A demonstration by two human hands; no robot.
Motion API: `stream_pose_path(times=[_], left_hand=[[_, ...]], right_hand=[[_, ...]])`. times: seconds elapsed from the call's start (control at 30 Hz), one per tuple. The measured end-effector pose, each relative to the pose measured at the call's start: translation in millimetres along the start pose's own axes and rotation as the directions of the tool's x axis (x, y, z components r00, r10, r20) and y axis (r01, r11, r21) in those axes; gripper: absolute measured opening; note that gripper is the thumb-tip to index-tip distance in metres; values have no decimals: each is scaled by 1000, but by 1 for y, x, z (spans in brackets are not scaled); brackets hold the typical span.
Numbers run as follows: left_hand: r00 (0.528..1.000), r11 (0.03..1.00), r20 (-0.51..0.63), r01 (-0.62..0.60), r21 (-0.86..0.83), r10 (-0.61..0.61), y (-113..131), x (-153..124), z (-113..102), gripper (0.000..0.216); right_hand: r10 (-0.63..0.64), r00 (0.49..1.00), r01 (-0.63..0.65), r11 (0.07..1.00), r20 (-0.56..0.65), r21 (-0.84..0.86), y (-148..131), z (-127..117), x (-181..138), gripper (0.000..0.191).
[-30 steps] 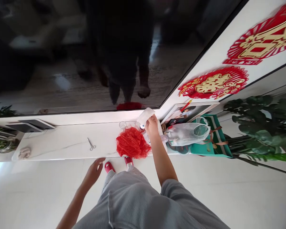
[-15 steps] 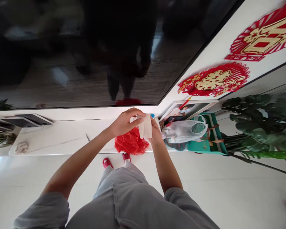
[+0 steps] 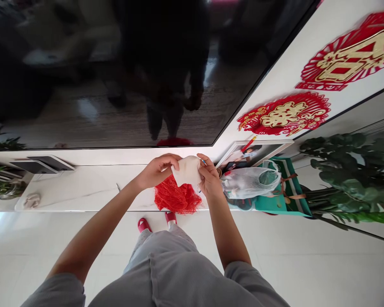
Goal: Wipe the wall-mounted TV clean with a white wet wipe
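Both arms reaching out front, bent a bit at the elbows: left hand and right hand have their fingers curled, pinching a white cloth together, right above the red netting on the table.

From where I stand, the only lettering I can make out is on the wall: the lower red-and-gold paper-cut carries an ornate gold 囍, the double-happiness character. The upper red-and-gold paper-cut shows a similar gold figure, but it's too skewed to be sure. Any print on the green gift bag is too small to read.
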State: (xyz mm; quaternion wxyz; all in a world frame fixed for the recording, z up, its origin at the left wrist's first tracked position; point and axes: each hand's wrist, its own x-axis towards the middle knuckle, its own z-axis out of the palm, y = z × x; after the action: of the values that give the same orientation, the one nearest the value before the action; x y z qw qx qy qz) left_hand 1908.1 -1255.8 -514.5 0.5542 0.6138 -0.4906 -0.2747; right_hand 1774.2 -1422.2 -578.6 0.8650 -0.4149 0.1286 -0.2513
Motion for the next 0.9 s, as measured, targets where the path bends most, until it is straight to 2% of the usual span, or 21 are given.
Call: stream_pose_path(times=[0.07,0.13,0.27,0.37,0.43,0.47,0.5,0.53,0.57,0.6,0.67,0.73,0.8,0.83,0.9], left_hand=[[990,967,29,140,-212,-137,-2,-3,4,16],[975,922,21,215,-323,-219,-2,-5,9,23],[982,939,-36,167,-301,-186,1,-9,15,29],[989,925,22,147,-349,-149,5,-13,12,37],[990,910,55,143,-389,-132,7,-16,9,46],[990,906,61,142,-400,-128,8,-17,8,49],[990,903,59,141,-405,-128,9,-17,8,51],[990,903,53,140,-405,-130,9,-18,7,53],[990,904,46,140,-405,-133,9,-19,8,54],[990,902,42,142,-408,-137,8,-19,8,56],[988,897,36,149,-416,-148,7,-20,11,59],[984,902,8,166,-399,-178,7,-20,15,59],[973,915,-57,190,-357,-224,8,-20,20,56],[965,921,-95,199,-336,-243,9,-20,21,55],[955,926,-138,208,-314,-261,11,-20,22,58]], right_hand=[[6,1000,-6,1000,15,-8,-2,3,-1,43],[11,1000,-11,1000,18,-26,-2,5,-3,42],[27,999,-28,999,-28,-30,1,1,-3,41],[24,999,-26,999,-44,-39,4,-4,-4,42],[-57,996,48,991,-64,-126,7,-5,-7,45],[-159,983,138,967,-88,-215,8,-5,-10,44],[-298,949,251,910,-99,-331,9,-4,-14,41],[-445,893,369,816,-76,-446,9,-3,-18,36],[-562,827,473,699,-3,-536,9,-1,-23,32],[-626,772,555,584,106,-592,9,1,-28,28],[-599,723,652,424,345,-628,5,7,-37,28],[-512,721,669,336,467,-663,2,14,-44,33],[-487,746,632,301,455,-714,-2,20,-48,28],[-484,766,607,326,423,-725,-2,21,-49,20],[-439,826,542,445,354,-713,-3,21,-50,9]])
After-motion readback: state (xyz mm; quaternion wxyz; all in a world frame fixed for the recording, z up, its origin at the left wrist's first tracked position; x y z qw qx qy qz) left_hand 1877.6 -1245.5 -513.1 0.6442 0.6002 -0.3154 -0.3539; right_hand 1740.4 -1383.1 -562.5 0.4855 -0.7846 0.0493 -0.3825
